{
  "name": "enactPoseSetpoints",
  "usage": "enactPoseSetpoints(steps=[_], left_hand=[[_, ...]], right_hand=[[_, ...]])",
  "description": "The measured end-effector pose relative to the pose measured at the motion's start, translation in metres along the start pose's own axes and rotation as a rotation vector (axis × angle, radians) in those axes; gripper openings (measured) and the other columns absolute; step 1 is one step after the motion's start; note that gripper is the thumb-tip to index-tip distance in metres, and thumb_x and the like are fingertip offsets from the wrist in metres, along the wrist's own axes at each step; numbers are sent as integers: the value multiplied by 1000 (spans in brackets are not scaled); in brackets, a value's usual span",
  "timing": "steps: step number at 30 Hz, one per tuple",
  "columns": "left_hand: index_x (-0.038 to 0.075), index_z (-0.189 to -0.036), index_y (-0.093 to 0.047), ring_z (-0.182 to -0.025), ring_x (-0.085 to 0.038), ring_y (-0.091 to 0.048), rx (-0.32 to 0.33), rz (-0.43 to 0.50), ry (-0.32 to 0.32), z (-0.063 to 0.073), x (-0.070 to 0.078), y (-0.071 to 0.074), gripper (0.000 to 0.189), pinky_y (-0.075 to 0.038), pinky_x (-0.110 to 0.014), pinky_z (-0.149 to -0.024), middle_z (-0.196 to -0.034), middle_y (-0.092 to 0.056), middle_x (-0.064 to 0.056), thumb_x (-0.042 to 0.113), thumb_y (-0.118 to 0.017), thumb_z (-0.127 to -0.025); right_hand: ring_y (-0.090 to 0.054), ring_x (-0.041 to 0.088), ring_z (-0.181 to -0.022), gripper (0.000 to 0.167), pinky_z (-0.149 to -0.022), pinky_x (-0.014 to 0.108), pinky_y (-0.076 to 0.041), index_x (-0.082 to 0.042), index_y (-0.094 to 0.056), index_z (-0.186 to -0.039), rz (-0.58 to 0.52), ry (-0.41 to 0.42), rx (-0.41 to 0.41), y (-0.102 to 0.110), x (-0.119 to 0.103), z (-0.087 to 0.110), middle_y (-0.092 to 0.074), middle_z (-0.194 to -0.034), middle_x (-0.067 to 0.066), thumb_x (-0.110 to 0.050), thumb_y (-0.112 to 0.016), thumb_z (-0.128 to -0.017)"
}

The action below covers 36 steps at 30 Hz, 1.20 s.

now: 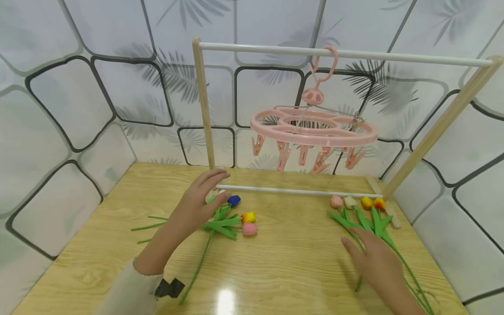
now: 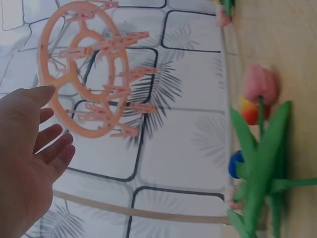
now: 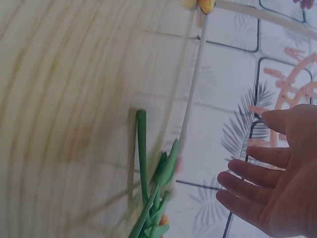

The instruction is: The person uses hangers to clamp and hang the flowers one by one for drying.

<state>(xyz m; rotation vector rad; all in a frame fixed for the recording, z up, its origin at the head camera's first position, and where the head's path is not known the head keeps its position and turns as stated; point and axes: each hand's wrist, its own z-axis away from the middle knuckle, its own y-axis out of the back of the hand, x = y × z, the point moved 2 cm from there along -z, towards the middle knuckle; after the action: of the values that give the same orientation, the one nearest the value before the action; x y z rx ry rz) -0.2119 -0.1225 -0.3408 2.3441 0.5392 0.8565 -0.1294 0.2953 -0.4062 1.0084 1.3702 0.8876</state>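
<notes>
My left hand (image 1: pixel 197 201) is raised above the left group of artificial tulips, its fingers bent loosely and nothing in them. That group has a blue tulip (image 1: pixel 234 201), a yellow-orange tulip (image 1: pixel 248 217) and a pink tulip (image 1: pixel 250 229); a pale one is partly hidden behind the hand. Over the stems of the right group hovers my right hand (image 1: pixel 374 262), also holding nothing, fingers spread in the right wrist view. Pink, white (image 1: pixel 350 202) and yellow-orange tulips (image 1: pixel 379 204) lie there. Between and above both hands hangs a pink clip hanger (image 1: pixel 315 135) with several clothespins (image 1: pixel 283 159).
A wooden frame (image 1: pixel 204 105) with a white top rod (image 1: pixel 267 49) carries the hanger by its hook. Its white lower rod (image 1: pixel 291 190) runs low along the back of the wooden table (image 1: pixel 283 271). Patterned panels (image 1: pixel 59 109) enclose the back and sides.
</notes>
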Motion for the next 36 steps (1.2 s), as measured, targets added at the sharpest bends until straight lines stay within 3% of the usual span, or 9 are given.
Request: enactPoseSetpoints(steps=[3, 6, 11, 20, 30, 36], left_hand=[[7, -138, -59, -132, -27, -52, 26, 23, -72, -19, 3, -1, 45, -47, -47, -106, -141, -55, -9, 15, -71, -96], [6, -135, -61, -131, -27, -53, 57, 37, -147, -38, 5, -4, 42, -47, -45, -107, -138, -57, -10, 14, -71, -96], [4, -131, -63, -129, -28, -53, 110, 53, -207, -65, 9, -5, 37, -46, -45, -107, -134, -60, -12, 13, -70, -96], [-2, -125, -65, -123, -30, -56, 210, 73, -340, -108, 19, -5, 32, -45, -40, -107, -126, -63, -16, 6, -70, -95], [-4, -123, -67, -120, -33, -58, 278, 35, -426, -137, 25, -13, 29, -46, -39, -107, -123, -64, -19, 8, -68, -96], [-5, -122, -67, -122, -33, -56, 253, 64, -443, -144, 28, -17, 31, -44, -40, -109, -124, -64, -19, 9, -70, -95]], right_hand=[[-62, 50, -111, 74, -68, 54, -55, -4, -53, -144, -4, -16, 10, 5, 12, 1, -58, -137, 28, -64, -41, -101], [-64, 49, -107, 75, -63, 51, -55, -2, -52, -143, -2, -39, 11, 9, 27, 1, -60, -133, 30, -63, -41, -102], [-62, 49, -111, 76, -70, 56, -52, -1, -53, -142, -3, -74, 4, 11, 51, -1, -58, -134, 30, -64, -40, -102], [-62, 49, -112, 74, -71, 52, -53, 1, -52, -142, -75, -129, -98, 8, 91, -6, -57, -137, 30, -61, -39, -104], [-54, 54, -120, 71, -82, 56, -53, 4, -50, -143, -211, -168, -99, 1, 107, -15, -54, -139, 32, -55, -42, -105], [-55, 51, -121, 66, -86, 53, -54, 6, -51, -141, -307, -195, -83, -6, 113, -19, -56, -137, 32, -50, -48, -105]])
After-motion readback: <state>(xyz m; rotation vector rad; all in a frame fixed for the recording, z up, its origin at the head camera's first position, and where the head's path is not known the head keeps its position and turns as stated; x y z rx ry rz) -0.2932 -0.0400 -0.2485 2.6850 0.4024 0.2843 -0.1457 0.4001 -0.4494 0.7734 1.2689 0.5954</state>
